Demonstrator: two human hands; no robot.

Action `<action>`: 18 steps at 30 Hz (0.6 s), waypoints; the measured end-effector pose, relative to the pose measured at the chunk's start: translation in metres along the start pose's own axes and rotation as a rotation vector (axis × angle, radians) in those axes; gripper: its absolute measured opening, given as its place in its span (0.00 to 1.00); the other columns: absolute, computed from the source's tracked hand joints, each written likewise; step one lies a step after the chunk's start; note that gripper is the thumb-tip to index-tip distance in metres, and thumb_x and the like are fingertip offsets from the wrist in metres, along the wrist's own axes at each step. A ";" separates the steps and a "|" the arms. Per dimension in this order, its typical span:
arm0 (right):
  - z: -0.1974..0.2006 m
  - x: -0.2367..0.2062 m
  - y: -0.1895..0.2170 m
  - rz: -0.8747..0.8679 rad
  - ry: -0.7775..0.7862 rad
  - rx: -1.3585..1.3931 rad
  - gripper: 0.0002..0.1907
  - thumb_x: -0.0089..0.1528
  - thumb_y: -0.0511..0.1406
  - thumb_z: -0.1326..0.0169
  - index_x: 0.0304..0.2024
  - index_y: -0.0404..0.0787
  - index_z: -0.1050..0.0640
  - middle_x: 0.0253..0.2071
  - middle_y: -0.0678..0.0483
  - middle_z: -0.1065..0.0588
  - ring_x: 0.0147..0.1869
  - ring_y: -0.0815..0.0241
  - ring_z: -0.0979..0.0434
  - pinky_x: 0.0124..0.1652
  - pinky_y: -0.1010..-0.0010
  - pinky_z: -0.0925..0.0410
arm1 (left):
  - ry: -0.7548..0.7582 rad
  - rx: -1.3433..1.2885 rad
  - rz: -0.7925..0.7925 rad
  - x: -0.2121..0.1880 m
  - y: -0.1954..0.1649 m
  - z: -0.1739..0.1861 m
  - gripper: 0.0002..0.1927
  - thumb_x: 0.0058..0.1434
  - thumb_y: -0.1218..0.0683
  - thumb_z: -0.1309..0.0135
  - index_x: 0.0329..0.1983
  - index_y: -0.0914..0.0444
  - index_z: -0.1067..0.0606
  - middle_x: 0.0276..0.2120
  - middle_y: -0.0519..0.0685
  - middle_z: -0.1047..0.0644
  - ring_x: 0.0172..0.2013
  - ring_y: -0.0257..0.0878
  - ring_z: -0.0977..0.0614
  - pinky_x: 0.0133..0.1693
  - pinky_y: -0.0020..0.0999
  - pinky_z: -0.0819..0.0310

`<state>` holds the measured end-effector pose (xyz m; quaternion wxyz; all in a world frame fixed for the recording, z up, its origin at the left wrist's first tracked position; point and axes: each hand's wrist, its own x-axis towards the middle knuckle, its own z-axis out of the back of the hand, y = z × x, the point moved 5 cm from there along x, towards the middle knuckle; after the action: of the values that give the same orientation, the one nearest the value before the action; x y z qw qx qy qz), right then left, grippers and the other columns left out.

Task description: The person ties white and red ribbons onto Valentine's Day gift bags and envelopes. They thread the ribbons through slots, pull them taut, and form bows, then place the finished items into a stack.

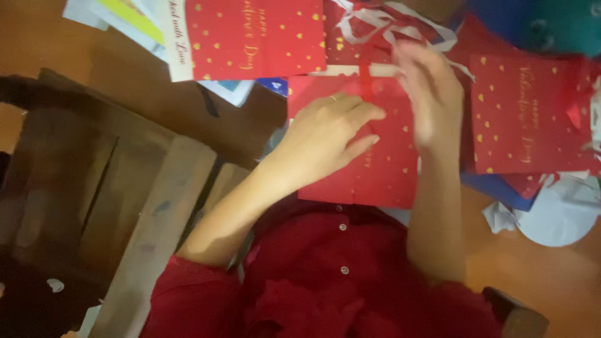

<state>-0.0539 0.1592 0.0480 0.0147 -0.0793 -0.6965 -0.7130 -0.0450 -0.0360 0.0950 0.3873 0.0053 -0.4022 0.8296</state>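
Head view: left hand (328,138) presses flat on a red paper bag with gold hearts (375,169) mid-desk; blurred right hand (429,94) pinches its red ribbon handle (365,78) at the far edge, not yet tied.

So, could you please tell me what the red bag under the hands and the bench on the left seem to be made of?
The red bag looks like matte paper or thin card: flat, crisply edged, with gold print. The left hand presses on it. The bench looks like bare, worn wood: plank slats with gaps and scuffed grain.
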 end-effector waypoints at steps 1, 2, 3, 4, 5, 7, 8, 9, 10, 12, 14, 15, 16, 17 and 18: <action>0.011 -0.015 0.003 -0.008 -0.072 -0.094 0.14 0.75 0.32 0.55 0.60 0.37 0.25 0.62 0.52 0.27 0.68 0.62 0.26 0.68 0.69 0.32 | 0.039 -0.033 0.010 0.002 0.004 -0.011 0.15 0.63 0.53 0.40 0.51 0.60 0.24 0.44 0.52 0.21 0.49 0.52 0.21 0.49 0.48 0.26; 0.019 -0.027 0.003 -0.033 -0.095 -0.171 0.13 0.74 0.32 0.55 0.58 0.37 0.25 0.61 0.53 0.26 0.65 0.62 0.26 0.63 0.69 0.31 | 0.078 -0.065 0.022 0.003 0.008 -0.022 0.13 0.63 0.53 0.41 0.50 0.60 0.24 0.43 0.51 0.21 0.48 0.51 0.20 0.48 0.48 0.25; 0.026 -0.038 0.003 -0.058 -0.119 -0.244 0.13 0.73 0.32 0.55 0.57 0.37 0.24 0.59 0.53 0.25 0.62 0.63 0.25 0.58 0.70 0.31 | 0.075 -0.054 0.024 0.003 0.011 -0.030 0.13 0.63 0.53 0.41 0.49 0.60 0.23 0.43 0.52 0.21 0.48 0.52 0.21 0.47 0.48 0.26; 0.032 -0.047 0.001 -0.081 -0.145 -0.315 0.13 0.72 0.31 0.55 0.55 0.38 0.23 0.57 0.53 0.24 0.59 0.63 0.25 0.53 0.71 0.31 | 0.073 -0.040 0.024 0.004 0.015 -0.038 0.13 0.62 0.53 0.41 0.49 0.60 0.23 0.42 0.52 0.21 0.48 0.52 0.21 0.47 0.48 0.26; 0.033 -0.057 0.002 -0.032 -0.135 -0.372 0.12 0.73 0.31 0.54 0.56 0.37 0.23 0.57 0.52 0.24 0.60 0.61 0.25 0.57 0.69 0.32 | 0.072 -0.026 0.019 0.006 0.019 -0.045 0.13 0.62 0.53 0.41 0.48 0.60 0.23 0.42 0.52 0.21 0.47 0.53 0.21 0.46 0.49 0.26; 0.036 -0.081 0.005 0.056 -0.118 -0.493 0.11 0.75 0.30 0.53 0.58 0.37 0.23 0.56 0.50 0.25 0.62 0.56 0.25 0.64 0.66 0.33 | 0.110 -0.015 0.043 0.005 0.027 -0.058 0.12 0.61 0.53 0.41 0.47 0.60 0.22 0.41 0.52 0.21 0.46 0.53 0.21 0.45 0.49 0.26; 0.039 -0.095 0.008 0.098 -0.164 -0.620 0.12 0.73 0.30 0.51 0.58 0.36 0.23 0.57 0.48 0.26 0.64 0.53 0.26 0.65 0.64 0.34 | 0.132 -0.012 0.054 0.005 0.032 -0.064 0.12 0.60 0.53 0.41 0.47 0.60 0.22 0.41 0.52 0.21 0.46 0.53 0.21 0.45 0.49 0.26; 0.038 -0.109 0.011 0.139 -0.205 -0.750 0.12 0.72 0.29 0.50 0.58 0.36 0.24 0.59 0.46 0.26 0.65 0.49 0.27 0.66 0.62 0.35 | 0.135 -0.027 0.040 0.004 0.033 -0.068 0.12 0.61 0.53 0.41 0.46 0.61 0.22 0.40 0.52 0.21 0.46 0.53 0.21 0.45 0.48 0.26; 0.036 -0.121 0.014 0.178 -0.242 -0.880 0.14 0.70 0.28 0.48 0.58 0.36 0.24 0.61 0.44 0.26 0.67 0.45 0.29 0.66 0.60 0.36 | 0.138 -0.042 0.028 0.002 0.034 -0.071 0.12 0.61 0.53 0.41 0.46 0.61 0.22 0.40 0.52 0.21 0.45 0.52 0.21 0.46 0.48 0.26; 0.035 -0.129 0.011 0.097 -0.228 -0.882 0.15 0.69 0.29 0.48 0.59 0.36 0.24 0.62 0.43 0.27 0.68 0.43 0.30 0.67 0.57 0.37 | 0.124 -0.071 0.009 0.001 0.031 -0.081 0.11 0.62 0.53 0.41 0.46 0.61 0.22 0.39 0.52 0.21 0.45 0.52 0.21 0.46 0.47 0.25; 0.033 -0.128 0.011 0.068 -0.204 -0.884 0.17 0.68 0.29 0.48 0.60 0.36 0.25 0.64 0.42 0.29 0.70 0.41 0.31 0.68 0.56 0.39 | 0.091 -0.100 -0.003 0.000 0.026 -0.088 0.10 0.62 0.53 0.41 0.44 0.61 0.21 0.39 0.52 0.22 0.45 0.51 0.21 0.46 0.46 0.25; 0.028 -0.127 0.011 0.072 -0.188 -0.887 0.18 0.68 0.29 0.48 0.61 0.36 0.25 0.65 0.41 0.30 0.70 0.40 0.32 0.68 0.55 0.39 | 0.080 -0.094 0.000 0.000 0.026 -0.089 0.09 0.62 0.54 0.41 0.43 0.61 0.21 0.38 0.52 0.22 0.45 0.52 0.21 0.46 0.46 0.25; 0.021 -0.127 0.011 0.074 -0.177 -0.891 0.19 0.68 0.29 0.48 0.62 0.36 0.26 0.67 0.40 0.32 0.71 0.40 0.33 0.68 0.55 0.40 | 0.073 -0.089 0.000 0.000 0.028 -0.088 0.09 0.61 0.54 0.41 0.42 0.61 0.21 0.38 0.52 0.22 0.44 0.52 0.21 0.45 0.46 0.25; 0.015 -0.127 0.012 0.092 -0.176 -0.902 0.19 0.67 0.29 0.48 0.61 0.37 0.25 0.68 0.41 0.32 0.71 0.40 0.33 0.69 0.55 0.39 | 0.064 -0.084 0.000 0.000 0.030 -0.086 0.08 0.60 0.54 0.40 0.41 0.61 0.21 0.37 0.53 0.22 0.43 0.53 0.21 0.45 0.46 0.25; 0.008 -0.128 0.014 0.109 -0.175 -0.912 0.19 0.67 0.29 0.47 0.61 0.37 0.25 0.68 0.42 0.33 0.72 0.40 0.32 0.69 0.55 0.39 | 0.046 -0.088 0.022 -0.001 0.033 -0.083 0.08 0.62 0.53 0.40 0.41 0.61 0.21 0.37 0.52 0.21 0.42 0.52 0.21 0.45 0.46 0.25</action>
<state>0.0751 0.1557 0.0444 -0.0430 -0.1739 -0.3055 -0.9352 -0.0412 0.0065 0.0168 0.3873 -0.0349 -0.4294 0.8151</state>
